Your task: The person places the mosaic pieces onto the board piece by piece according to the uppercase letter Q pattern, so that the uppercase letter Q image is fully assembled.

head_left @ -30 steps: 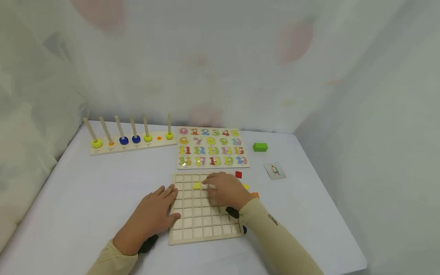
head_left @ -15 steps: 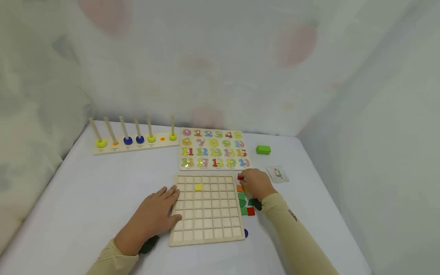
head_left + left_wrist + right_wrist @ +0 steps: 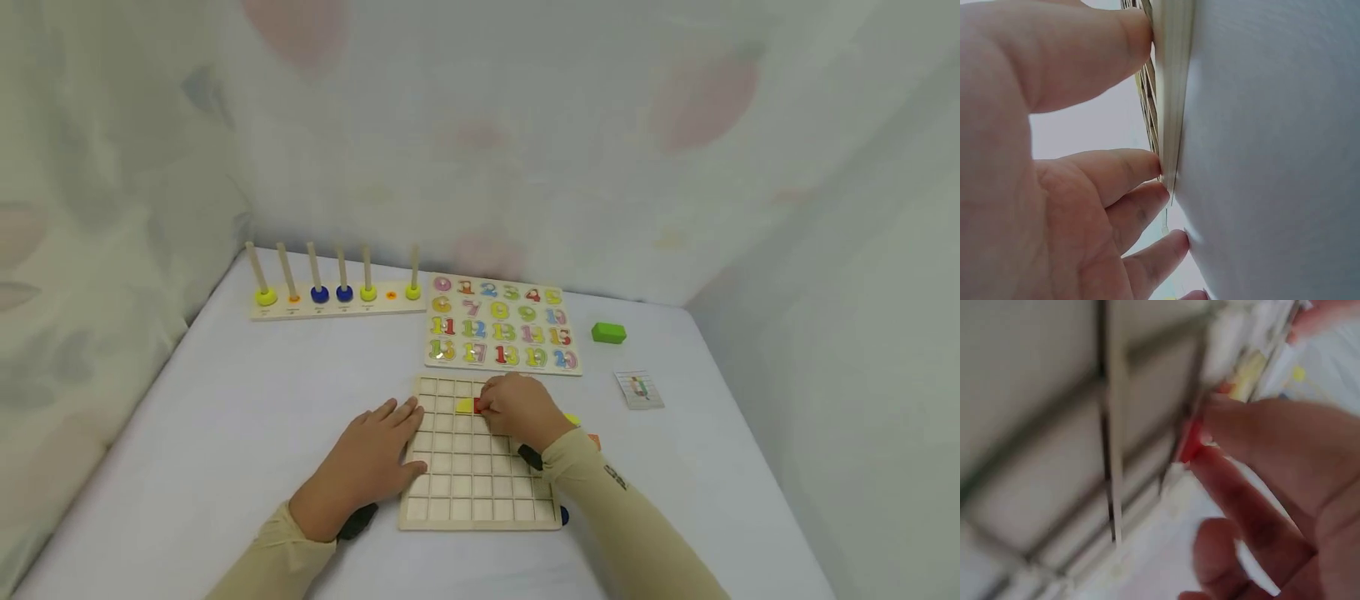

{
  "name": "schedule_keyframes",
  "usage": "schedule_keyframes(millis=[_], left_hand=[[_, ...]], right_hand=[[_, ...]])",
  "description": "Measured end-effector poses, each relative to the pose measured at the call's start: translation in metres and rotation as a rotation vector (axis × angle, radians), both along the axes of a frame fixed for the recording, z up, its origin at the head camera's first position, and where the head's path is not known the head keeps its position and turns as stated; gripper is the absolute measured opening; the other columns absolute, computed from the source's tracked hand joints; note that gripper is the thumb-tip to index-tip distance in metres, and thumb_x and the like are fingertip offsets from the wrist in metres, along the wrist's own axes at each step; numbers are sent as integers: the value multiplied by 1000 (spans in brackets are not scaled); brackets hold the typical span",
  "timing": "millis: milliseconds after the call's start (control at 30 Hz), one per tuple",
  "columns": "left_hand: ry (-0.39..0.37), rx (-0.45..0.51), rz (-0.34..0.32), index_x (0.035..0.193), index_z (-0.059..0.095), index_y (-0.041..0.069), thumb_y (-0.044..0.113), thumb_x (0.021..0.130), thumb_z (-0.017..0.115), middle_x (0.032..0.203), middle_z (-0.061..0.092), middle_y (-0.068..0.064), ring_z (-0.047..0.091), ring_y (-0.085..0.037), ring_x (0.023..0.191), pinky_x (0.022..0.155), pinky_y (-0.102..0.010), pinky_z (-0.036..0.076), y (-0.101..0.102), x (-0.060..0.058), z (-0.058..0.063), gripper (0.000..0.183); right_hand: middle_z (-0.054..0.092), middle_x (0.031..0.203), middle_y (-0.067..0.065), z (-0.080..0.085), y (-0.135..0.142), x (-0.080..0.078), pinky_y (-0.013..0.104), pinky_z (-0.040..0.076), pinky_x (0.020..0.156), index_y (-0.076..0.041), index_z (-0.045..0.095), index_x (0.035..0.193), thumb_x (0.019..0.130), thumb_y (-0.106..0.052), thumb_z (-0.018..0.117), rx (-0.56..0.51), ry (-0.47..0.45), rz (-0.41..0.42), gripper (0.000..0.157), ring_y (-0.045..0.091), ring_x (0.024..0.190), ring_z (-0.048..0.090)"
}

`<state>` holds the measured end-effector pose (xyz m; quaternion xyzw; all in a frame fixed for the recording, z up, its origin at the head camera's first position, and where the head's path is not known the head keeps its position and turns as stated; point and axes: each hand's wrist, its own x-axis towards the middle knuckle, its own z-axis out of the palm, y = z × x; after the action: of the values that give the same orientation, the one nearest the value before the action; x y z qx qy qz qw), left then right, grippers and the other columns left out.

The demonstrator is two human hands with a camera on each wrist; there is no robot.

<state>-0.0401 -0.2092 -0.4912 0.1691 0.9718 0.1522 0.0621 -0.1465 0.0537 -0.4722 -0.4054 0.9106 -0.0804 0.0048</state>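
A wooden grid board point(image 3: 452, 486) lies on the white table, divided into square cells. My right hand point(image 3: 525, 410) pinches a red square tile point(image 3: 1192, 441) between thumb and finger, down at a cell in the second row. Directly left of it a yellow tile point(image 3: 464, 406) with one slanted or rounded corner sits in its cell. My left hand point(image 3: 371, 454) rests along the board's left edge with fingers spread. In the left wrist view its straight fingertips touch the board's side point(image 3: 1171, 94).
Behind the board lies a number puzzle point(image 3: 504, 325). A peg stacker with rings point(image 3: 337, 310) stands at the back left. To the right are a green block point(image 3: 608, 332), a picture card point(image 3: 640, 389), a yellow piece point(image 3: 572, 420) and a dark blue piece point(image 3: 565, 516).
My right hand has taken the red tile from beside the board and brought it left over the grid, next to the yellow tile. The left hand stays at the board's edge.
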Motion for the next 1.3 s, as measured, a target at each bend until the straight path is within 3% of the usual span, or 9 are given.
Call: schedule_keyframes(millis=[200, 333, 500, 667, 833, 1033, 1167, 1300], left_hand=[[-11, -22, 9, 160, 47, -1, 48, 97, 76, 167, 41, -18, 36, -46, 152, 117, -66, 35, -3, -1, -1, 85], [-11, -21, 10, 159, 48, -2, 47, 97, 77, 166, 42, -19, 37, -47, 151, 116, -67, 36, -10, 0, 1, 84], [13, -4, 2, 158, 49, -3, 46, 96, 78, 165, 43, -21, 39, -49, 150, 114, -68, 37, -14, -2, 2, 83], [4, -3, 7, 158, 48, -3, 45, 96, 78, 165, 42, -21, 38, -49, 150, 115, -68, 36, -17, -2, 2, 83], [-7, 2, 9, 159, 48, -2, 46, 97, 77, 166, 41, -20, 37, -49, 151, 116, -68, 36, -21, -1, 3, 84], [-2, 12, 7, 159, 48, -1, 47, 97, 77, 166, 40, -20, 37, -50, 151, 115, -69, 35, -27, 3, 3, 84], [-6, 14, 9, 159, 48, 0, 48, 97, 77, 167, 40, -21, 36, -50, 151, 115, -70, 35, -32, 7, 3, 84], [5, 18, 13, 159, 49, -1, 47, 96, 78, 166, 41, -21, 38, -50, 150, 114, -70, 37, -37, 12, 6, 84]], right_hand=[[75, 123, -4, 3, -7, 9, 33, 61, 86, -18, 86, 113, 102, -23, 76, 65, -67, -46, 15, 18, 113, 71], [74, 127, -3, 3, -1, 22, 38, 59, 95, -20, 82, 124, 107, -30, 68, -20, -170, -136, 25, 17, 121, 68], [72, 126, -7, 3, 26, 35, 36, 58, 84, -22, 79, 127, 108, -28, 66, -165, -276, -256, 25, 12, 101, 67], [71, 114, -12, 1, 69, 33, 35, 54, 69, -20, 79, 126, 106, -25, 70, -289, -286, -458, 23, 10, 88, 60], [71, 110, -7, 3, 102, 34, 35, 52, 63, -17, 78, 129, 105, -24, 70, -305, -288, -623, 27, 15, 83, 61], [72, 121, -3, -5, 115, 35, 37, 56, 72, -20, 78, 129, 103, -25, 72, -219, -256, -667, 28, 19, 93, 62], [72, 125, -5, -11, 106, 35, 41, 58, 81, -24, 80, 126, 102, -25, 74, -199, -251, -632, 25, 19, 99, 64], [73, 125, -5, -12, 93, 36, 41, 59, 80, -23, 81, 125, 101, -25, 75, -203, -225, -607, 24, 18, 98, 66]])
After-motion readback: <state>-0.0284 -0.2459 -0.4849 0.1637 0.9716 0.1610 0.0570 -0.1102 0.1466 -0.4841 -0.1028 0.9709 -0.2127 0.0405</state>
